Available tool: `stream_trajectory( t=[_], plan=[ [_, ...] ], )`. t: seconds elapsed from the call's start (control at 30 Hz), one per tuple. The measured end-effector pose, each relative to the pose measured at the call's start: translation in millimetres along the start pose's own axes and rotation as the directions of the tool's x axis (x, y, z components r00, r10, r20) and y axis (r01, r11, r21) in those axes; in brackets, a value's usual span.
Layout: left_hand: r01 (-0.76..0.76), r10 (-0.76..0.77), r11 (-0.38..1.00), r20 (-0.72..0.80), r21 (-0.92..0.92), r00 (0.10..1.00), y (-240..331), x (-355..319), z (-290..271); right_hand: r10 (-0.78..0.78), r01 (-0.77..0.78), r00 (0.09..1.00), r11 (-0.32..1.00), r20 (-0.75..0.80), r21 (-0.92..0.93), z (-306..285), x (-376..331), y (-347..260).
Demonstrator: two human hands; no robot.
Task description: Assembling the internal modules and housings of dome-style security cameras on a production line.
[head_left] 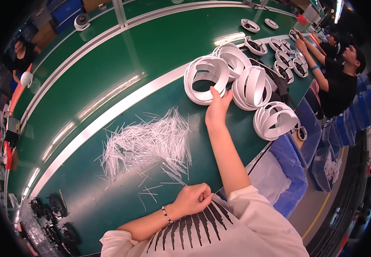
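My right hand [219, 109] reaches forward over the green bench and grips the near rim of a stack of white plastic rings [190, 88]. Some of its fingertips are hidden by the rim. More stacked white rings [247, 90] stand just beyond it, and another stack [264, 124] sits at the bench's right edge. Close to my body, my left hand [192, 199] is closed with curled fingers; whether anything is in it does not show. A beaded bracelet circles that wrist. Ahead of it lies a loose heap of thin white strips [151, 141].
White housings with black inner parts [284, 60] cluster at the far right, where a co-worker [339, 81] handles one. Black round parts [57, 207] lie at the lower left. A blue bin with a plastic liner [294, 175] stands right of the bench. A metal rail [108, 113] runs along the bench.
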State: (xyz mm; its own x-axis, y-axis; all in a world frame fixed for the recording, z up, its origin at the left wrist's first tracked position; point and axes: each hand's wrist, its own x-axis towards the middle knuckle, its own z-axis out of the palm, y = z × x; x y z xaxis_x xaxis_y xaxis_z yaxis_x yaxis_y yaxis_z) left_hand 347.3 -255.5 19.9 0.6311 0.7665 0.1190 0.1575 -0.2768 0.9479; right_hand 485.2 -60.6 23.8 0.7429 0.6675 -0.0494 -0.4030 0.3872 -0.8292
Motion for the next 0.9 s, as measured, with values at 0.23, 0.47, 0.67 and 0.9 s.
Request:
stream_trajectory(
  t=[0.23, 0.47, 0.67, 0.9],
  plan=[
    [0.006, -0.007, 0.999, 0.016, 0.033, 1.0, 3, 5, 3, -0.166, 0.176, 0.984, 0.901, 0.06, -0.397, -9, 10, 21],
    [0.088, -0.086, 0.996, -0.068, 0.033, 0.994, -1, 5, 5, -0.415, 0.527, 0.721, 0.848, 0.555, -0.049, -100, -58, -104],
    [0.102, -0.098, 0.993, -0.07, 0.063, 0.993, -1, 8, 16, -0.56, 0.339, 0.821, 0.33, 0.106, -0.881, -331, -4, -104],
    [0.173, -0.134, 0.96, -0.182, 0.222, 0.974, 0, 3, 18, 0.329, 0.268, 0.923, -0.181, 0.198, -0.946, -418, 19, 73]
  ],
)
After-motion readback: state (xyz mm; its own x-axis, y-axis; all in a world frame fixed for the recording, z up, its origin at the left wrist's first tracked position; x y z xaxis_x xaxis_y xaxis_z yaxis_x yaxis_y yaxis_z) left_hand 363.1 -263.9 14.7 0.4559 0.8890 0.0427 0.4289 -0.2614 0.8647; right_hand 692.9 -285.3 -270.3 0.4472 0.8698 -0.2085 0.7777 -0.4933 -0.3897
